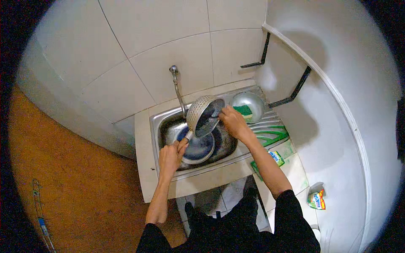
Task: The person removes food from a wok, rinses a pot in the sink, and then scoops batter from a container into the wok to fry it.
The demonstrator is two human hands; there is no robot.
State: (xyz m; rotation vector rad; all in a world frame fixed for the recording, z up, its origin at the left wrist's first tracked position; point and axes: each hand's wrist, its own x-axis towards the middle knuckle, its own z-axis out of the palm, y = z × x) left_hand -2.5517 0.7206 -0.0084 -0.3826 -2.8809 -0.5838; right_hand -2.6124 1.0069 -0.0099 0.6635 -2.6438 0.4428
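Note:
My left hand (171,157) is closed around the handle (184,139) of a saucepan with a dimpled silvery outside (198,110). The pan is tipped on its side above the sink, its dark inside turned to the right. At the pan's right rim, my right hand (233,122) has its fingers bent and pinched; the fingertips are partly hidden. Below the pan, a round basin with a blue inside (198,149) sits in the metal sink (228,147). A green and yellow sponge (243,111) lies in a silvery bowl (252,99), just behind my right hand.
A tap (177,86) comes out of the tiled wall over the sink. The ribbed drainboard (270,134) is at the right, with a green packet (274,157) on the counter beside it. Farther right stands another packet (316,200). Black brackets (295,90) stick out above the drainboard.

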